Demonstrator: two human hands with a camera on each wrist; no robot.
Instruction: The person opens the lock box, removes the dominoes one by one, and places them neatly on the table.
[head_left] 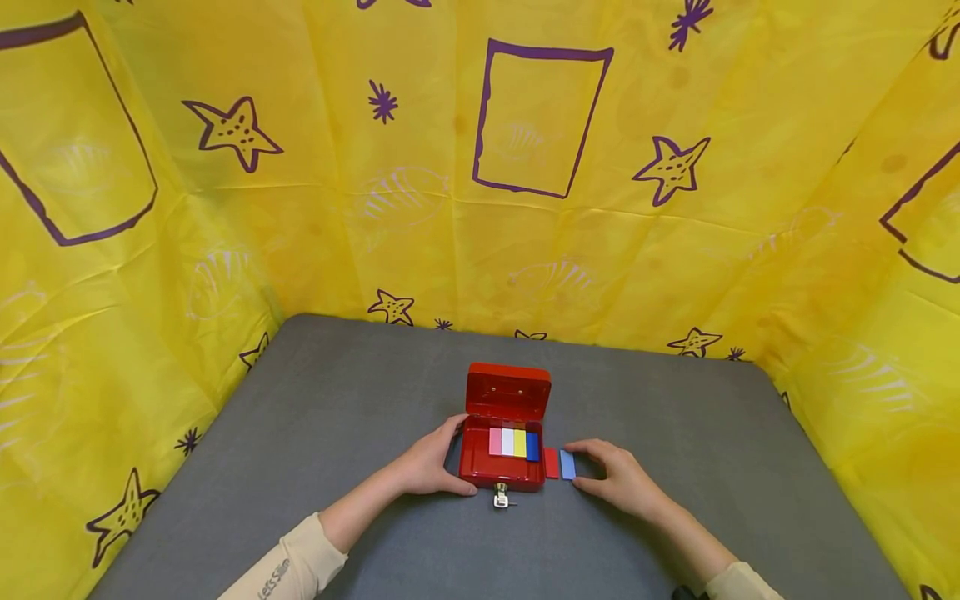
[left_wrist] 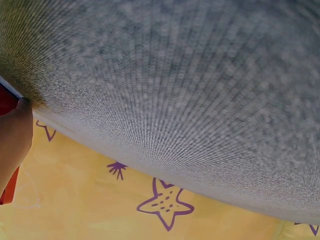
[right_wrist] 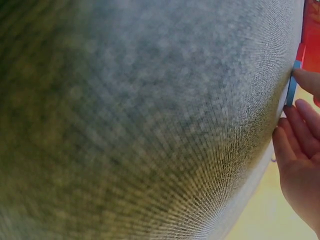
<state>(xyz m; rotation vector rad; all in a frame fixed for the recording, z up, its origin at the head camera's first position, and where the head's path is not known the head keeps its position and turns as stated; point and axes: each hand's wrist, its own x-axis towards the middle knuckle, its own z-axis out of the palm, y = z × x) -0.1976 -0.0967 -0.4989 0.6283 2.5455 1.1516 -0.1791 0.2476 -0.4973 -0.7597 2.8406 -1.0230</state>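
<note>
A red metal cash box (head_left: pixel 480 472) sits on the grey table with its lid (head_left: pixel 508 392) raised. Inside lie a pink block (head_left: pixel 496 442), a white block (head_left: pixel 508 442), a yellow block (head_left: pixel 521 443) and a dark blue block (head_left: pixel 532 447), side by side. My left hand (head_left: pixel 431 461) grips the box's left side, thumb at the front corner and fingers at the back. Right of the box, my right hand (head_left: pixel 621 477) pinches a light blue block (head_left: pixel 567 465) by its two ends; the right wrist view shows this block (right_wrist: pixel 292 87) between thumb and fingers. A red block (head_left: pixel 551 463) lies between it and the box.
A key (head_left: pixel 501 497) with a tag or ring hangs at the box's front lock. Grey table surface (head_left: pixel 360 392) surrounds the box. Yellow cloth walls (head_left: pixel 420 242) with purple drawings rise behind and at both sides.
</note>
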